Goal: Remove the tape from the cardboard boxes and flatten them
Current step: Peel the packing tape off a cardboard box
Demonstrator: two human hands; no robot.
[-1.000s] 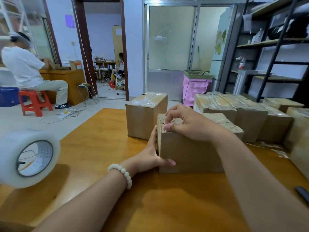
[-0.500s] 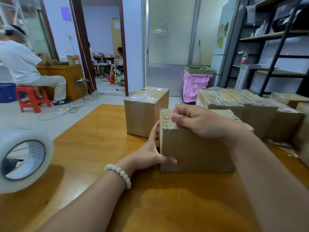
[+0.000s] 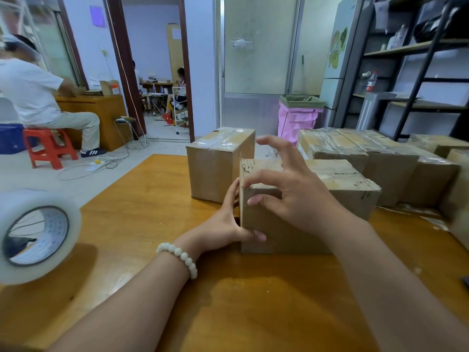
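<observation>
A: What changed?
B: My right hand has let go of the box's top edge; fingers spread, holding nothing. Left hand, flat, braces the box on the table. Tape remains.

A tape roll stands on the wooden table; a pink-lined bin stands beyond.

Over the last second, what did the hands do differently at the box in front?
The right hand rose off the near box's top left edge, and its grip, curled there before, opened with fingers spread above the box. The left hand still braces the box's left side, thumb on the front. The near box, the box behind it and the tape roll have not moved.
</observation>
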